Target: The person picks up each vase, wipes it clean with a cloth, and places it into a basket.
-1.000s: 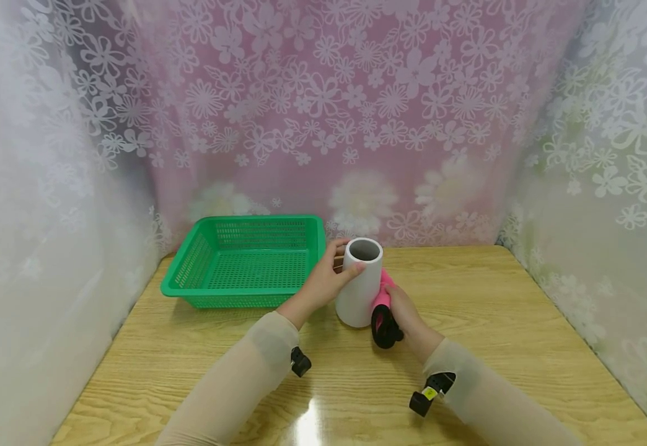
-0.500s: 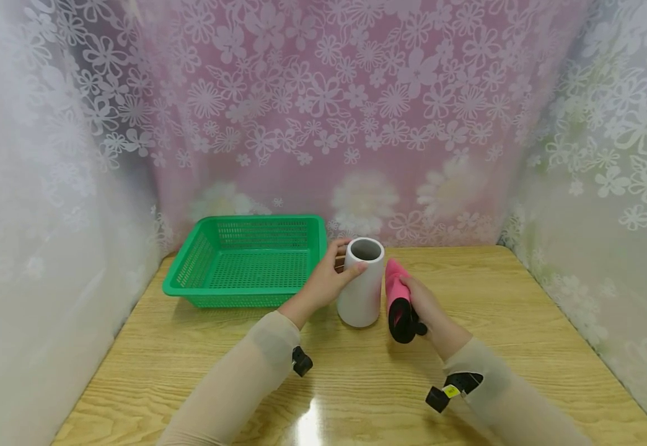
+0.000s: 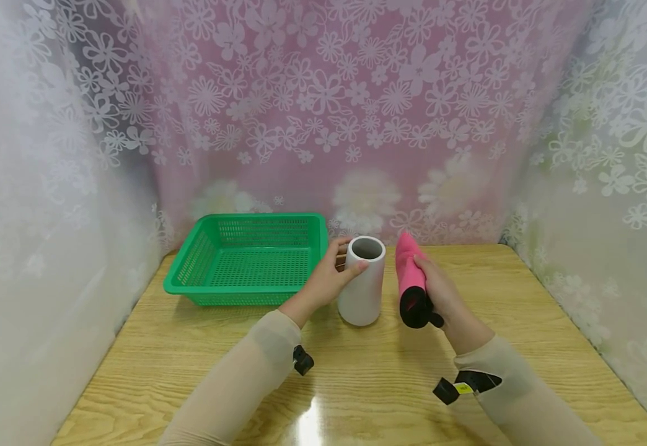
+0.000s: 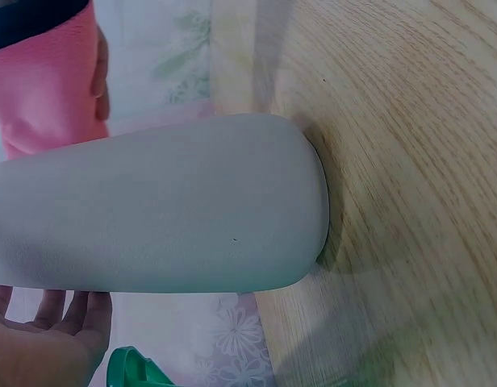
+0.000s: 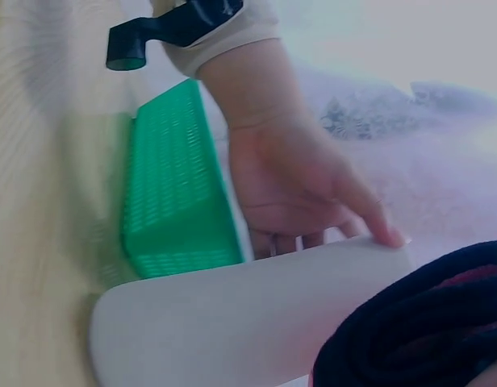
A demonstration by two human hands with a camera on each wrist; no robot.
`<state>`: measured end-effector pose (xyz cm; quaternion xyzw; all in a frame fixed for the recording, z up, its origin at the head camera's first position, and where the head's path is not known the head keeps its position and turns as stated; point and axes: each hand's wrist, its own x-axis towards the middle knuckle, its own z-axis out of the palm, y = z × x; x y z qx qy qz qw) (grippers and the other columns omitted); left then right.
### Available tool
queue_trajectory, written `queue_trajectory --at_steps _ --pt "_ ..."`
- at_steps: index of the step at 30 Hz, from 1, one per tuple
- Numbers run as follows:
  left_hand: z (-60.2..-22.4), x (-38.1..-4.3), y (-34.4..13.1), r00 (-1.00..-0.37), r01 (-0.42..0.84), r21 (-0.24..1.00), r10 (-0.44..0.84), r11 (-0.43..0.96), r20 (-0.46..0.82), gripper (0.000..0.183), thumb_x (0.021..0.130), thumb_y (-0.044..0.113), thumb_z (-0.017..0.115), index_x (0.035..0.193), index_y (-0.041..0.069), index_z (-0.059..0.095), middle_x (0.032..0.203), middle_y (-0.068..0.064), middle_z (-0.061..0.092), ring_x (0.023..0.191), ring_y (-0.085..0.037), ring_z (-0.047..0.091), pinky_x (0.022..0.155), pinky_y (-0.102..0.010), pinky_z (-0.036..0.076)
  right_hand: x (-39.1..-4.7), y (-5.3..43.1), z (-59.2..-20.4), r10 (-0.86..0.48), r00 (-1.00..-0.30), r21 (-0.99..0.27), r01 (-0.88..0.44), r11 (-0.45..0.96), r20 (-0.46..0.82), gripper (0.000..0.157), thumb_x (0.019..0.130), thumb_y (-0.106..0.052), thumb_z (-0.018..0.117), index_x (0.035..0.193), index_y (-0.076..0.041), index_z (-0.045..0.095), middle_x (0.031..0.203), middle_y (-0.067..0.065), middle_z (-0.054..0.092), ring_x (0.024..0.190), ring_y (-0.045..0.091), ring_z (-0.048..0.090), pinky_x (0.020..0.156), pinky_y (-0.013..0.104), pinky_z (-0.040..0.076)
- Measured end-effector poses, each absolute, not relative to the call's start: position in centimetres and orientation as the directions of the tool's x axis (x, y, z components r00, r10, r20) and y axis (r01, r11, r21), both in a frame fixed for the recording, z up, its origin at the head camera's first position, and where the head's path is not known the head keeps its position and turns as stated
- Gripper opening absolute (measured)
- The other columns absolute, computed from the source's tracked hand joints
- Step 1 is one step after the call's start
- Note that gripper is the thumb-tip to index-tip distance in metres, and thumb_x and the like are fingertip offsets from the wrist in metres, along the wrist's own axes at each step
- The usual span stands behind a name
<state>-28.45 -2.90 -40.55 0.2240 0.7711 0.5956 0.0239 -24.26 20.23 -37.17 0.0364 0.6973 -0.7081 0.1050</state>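
A tall white cylindrical vase with a hollow grey inside stands upright on the table. My left hand holds it near the top, thumb on the front by the rim and fingers behind its left side. To the right of the vase, my right hand grips a folded pink cloth item with a black edge at its near end. That item is held off the table, its pink tip pointing away. In the right wrist view its dark edge shows several layers and overlaps the vase.
A green perforated plastic basket stands left of the vase, close to my left hand. Wood-grain table lies under everything. Floral curtains hang behind and at both sides. Each wrist carries a black camera.
My right hand has drawn the pink cloth item away from the vase's side, moving right and up. The left hand keeps its hold, and the vase stays where it was.
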Motion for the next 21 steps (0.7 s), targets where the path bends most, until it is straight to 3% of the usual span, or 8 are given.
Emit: queue_trajectory --at_steps 4,9,17,21 --pt "-41.5 -29.1 -2.8 -0.9 0.324 0.924 0.365 0.201 0.237 0.065 0.097 0.043 0.066 0.151 0.028 0.034 0.145 -0.007 0.048 0.132 -0.027 0.05 0.107 -0.048 0.043 -23.7 20.1 -36.2 -0.089 -0.985 -0.989 0.145 0.027 -0.147 0.068 0.108 -0.047 0.032 0.163 -0.014 0.008 0.141 0.014 0.033 0.102 0.013 0.047 0.082 0.019 0.044" --pt "-41.6 -29.2 -2.8 -0.901 0.328 0.922 0.361 0.207 0.24 0.068 0.094 0.05 0.066 0.15 0.029 0.034 0.145 -0.007 0.048 0.132 -0.027 0.05 0.106 -0.048 0.044 -23.0 19.5 -35.4 -0.083 -0.994 -0.997 0.071 0.03 -0.073 0.065 0.108 -0.05 0.032 0.163 -0.025 0.008 0.159 0.01 0.02 0.126 0.019 0.034 0.1 0.024 0.033" --pt "-41.6 -29.3 -2.7 -0.908 0.316 0.925 0.349 0.212 0.231 0.064 0.097 0.04 0.067 0.15 0.027 0.034 0.144 -0.008 0.049 0.132 -0.028 0.051 0.107 -0.048 0.044 -22.4 18.4 -34.9 -0.023 -0.999 -0.998 -0.037 0.054 0.035 0.058 0.109 -0.044 0.033 0.162 -0.026 0.02 0.156 0.009 0.028 0.129 0.021 0.034 0.107 0.032 0.027" --pt "-41.6 -29.2 -2.7 -0.909 0.307 0.93 0.352 0.202 0.223 0.064 0.098 0.033 0.067 0.152 0.026 0.032 0.147 -0.011 0.046 0.134 -0.031 0.048 0.108 -0.051 0.042 -22.5 18.0 -34.8 -0.001 -0.996 -0.992 -0.094 0.084 0.094 0.059 0.108 -0.044 0.034 0.162 -0.024 0.02 0.157 0.009 0.03 0.131 0.022 0.035 0.11 0.035 0.026"
